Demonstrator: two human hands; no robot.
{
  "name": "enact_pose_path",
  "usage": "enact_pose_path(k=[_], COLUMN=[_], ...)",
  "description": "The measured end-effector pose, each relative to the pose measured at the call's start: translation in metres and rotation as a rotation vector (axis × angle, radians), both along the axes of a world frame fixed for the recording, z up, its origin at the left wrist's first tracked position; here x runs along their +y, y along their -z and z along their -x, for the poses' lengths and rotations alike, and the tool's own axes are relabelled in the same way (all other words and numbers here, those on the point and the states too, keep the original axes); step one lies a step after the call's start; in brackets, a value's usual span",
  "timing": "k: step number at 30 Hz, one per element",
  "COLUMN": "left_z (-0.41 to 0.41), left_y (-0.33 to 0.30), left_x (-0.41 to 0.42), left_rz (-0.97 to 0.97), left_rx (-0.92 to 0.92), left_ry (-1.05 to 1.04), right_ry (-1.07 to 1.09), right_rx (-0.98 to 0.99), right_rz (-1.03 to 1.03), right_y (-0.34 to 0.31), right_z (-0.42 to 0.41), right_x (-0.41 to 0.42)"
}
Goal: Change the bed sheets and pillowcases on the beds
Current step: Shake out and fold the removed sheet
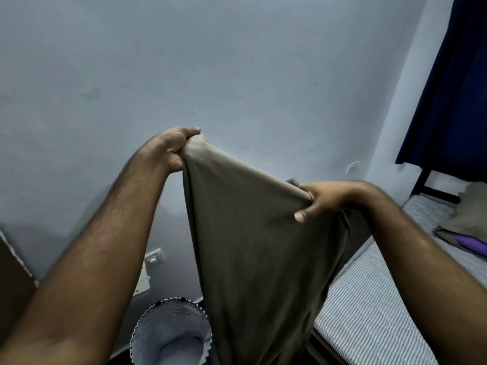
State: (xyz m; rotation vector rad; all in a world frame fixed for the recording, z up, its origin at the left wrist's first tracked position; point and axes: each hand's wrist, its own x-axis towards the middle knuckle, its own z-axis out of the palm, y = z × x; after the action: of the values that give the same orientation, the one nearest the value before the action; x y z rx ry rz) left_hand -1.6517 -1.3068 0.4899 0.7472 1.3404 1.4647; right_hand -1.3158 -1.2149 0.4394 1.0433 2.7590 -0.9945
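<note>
Left hand (172, 148): fingers curled tight round the top corner of the olive-brown sheet (253, 246), cloth bunched in the fist. Right hand (324, 198): fingers (307, 193) hooked over the sheet's upper edge, thumb pressing the front face, so it pinches the cloth. Left hand sits higher than the right; the edge between them runs taut and slopes down to the right.

Sheet hangs from both hands in front of the wall (237, 75), falling out of view at the bottom. It hangs just left of the bed (369, 312); whether it touches the bed can't be told from here.

Bed is at lower right: bare striped mattress, dark frame at the far end. Near its head lies a heap of olive fabric (466, 219) over something purple (471, 243), possibly a pillow, too blurred to say.

Dark blue curtain (453, 88) hangs top right. A white switch plate (153, 258) is on the wall low left of the sheet. A basket (171, 333) with a scalloped rim stands below it on the floor, pale cloth inside.
</note>
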Motion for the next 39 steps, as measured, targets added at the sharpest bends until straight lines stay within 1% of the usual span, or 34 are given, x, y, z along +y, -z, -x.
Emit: enact_pose_path(k=[1,2,4,5,8,10,11,13,14,15,16,17,18,19,22,23,24,26,27,29,30,32,34,35,37,39], left_z=[0.006,0.012,0.018,0.018,0.007,-0.006,-0.014,-0.035,-0.048,-0.060,-0.071,-0.082,-0.093,-0.101,-0.130,-0.138,-0.150,-0.164,-0.165,-0.160,-0.156,-0.153,-0.157,-0.163,-0.177,-0.181], left_y=[0.003,0.006,0.013,0.019,0.061,0.104,0.126,0.165,0.180,0.192,0.202,0.204,0.202,0.199,0.183,0.175,0.165,0.139,0.119,0.070,0.045,0.001,-0.022,-0.029,-0.036,-0.037], left_x=[0.002,0.002,0.002,-0.001,-0.015,-0.024,-0.029,-0.042,-0.045,-0.044,-0.041,-0.036,-0.030,-0.024,-0.007,-0.005,-0.003,0.003,0.006,0.010,0.012,0.016,0.025,0.029,0.033,0.035], left_rz=[-0.016,-0.047,-0.149,-0.192,-0.214,-0.199,-0.192,-0.230,-0.245,-0.246,-0.247,-0.264,-0.267,-0.267,-0.188,-0.162,-0.138,-0.148,-0.197,-0.387,-0.457,-0.509,-0.514,-0.506,-0.511,-0.527], left_rx=[-0.021,-0.047,-0.123,-0.148,-0.188,-0.145,-0.129,-0.143,-0.096,0.008,0.151,0.232,0.253,0.207,-0.041,-0.051,-0.001,0.087,0.089,0.029,0.032,0.143,0.230,0.214,0.133,0.074], left_ry=[-0.009,-0.019,-0.032,-0.027,0.024,0.099,0.177,0.339,0.376,0.388,0.351,0.303,0.259,0.234,0.221,0.217,0.194,0.121,0.092,0.040,-0.005,-0.115,-0.177,-0.169,-0.121,-0.082], right_ry=[-0.023,-0.015,0.056,0.090,0.167,0.223,0.244,0.250,0.247,0.240,0.227,0.209,0.182,0.144,0.057,0.052,0.053,0.060,0.082,0.130,0.147,0.130,0.101,0.090,0.067,0.061], right_rx=[-0.075,-0.104,-0.056,0.006,0.277,0.477,0.540,0.585,0.587,0.595,0.609,0.630,0.651,0.666,0.680,0.685,0.688,0.716,0.742,0.791,0.795,0.777,0.756,0.750,0.805,0.994], right_rz=[-0.029,-0.092,-0.217,-0.232,-0.093,0.031,0.081,0.171,0.217,0.265,0.318,0.372,0.424,0.472,0.570,0.580,0.592,0.640,0.672,0.773,0.804,0.742,0.573,0.510,0.478,0.501], right_y=[0.001,0.001,-0.004,-0.007,-0.015,-0.021,-0.025,-0.033,-0.035,-0.037,-0.038,-0.038,-0.038,-0.037,-0.036,-0.035,-0.036,-0.037,-0.038,-0.039,-0.039,-0.035,-0.029,-0.025,-0.016,-0.006], right_z=[0.004,0.009,0.018,0.021,0.031,0.033,0.033,0.032,0.030,0.029,0.027,0.026,0.024,0.023,0.011,0.004,-0.005,-0.028,-0.040,-0.066,-0.079,-0.096,-0.106,-0.110,-0.117,-0.117], right_x=[-0.001,0.000,0.000,-0.002,-0.014,-0.020,-0.021,-0.019,-0.016,-0.014,-0.011,-0.009,-0.006,-0.003,0.010,0.016,0.021,0.036,0.046,0.067,0.077,0.097,0.114,0.122,0.133,0.138])
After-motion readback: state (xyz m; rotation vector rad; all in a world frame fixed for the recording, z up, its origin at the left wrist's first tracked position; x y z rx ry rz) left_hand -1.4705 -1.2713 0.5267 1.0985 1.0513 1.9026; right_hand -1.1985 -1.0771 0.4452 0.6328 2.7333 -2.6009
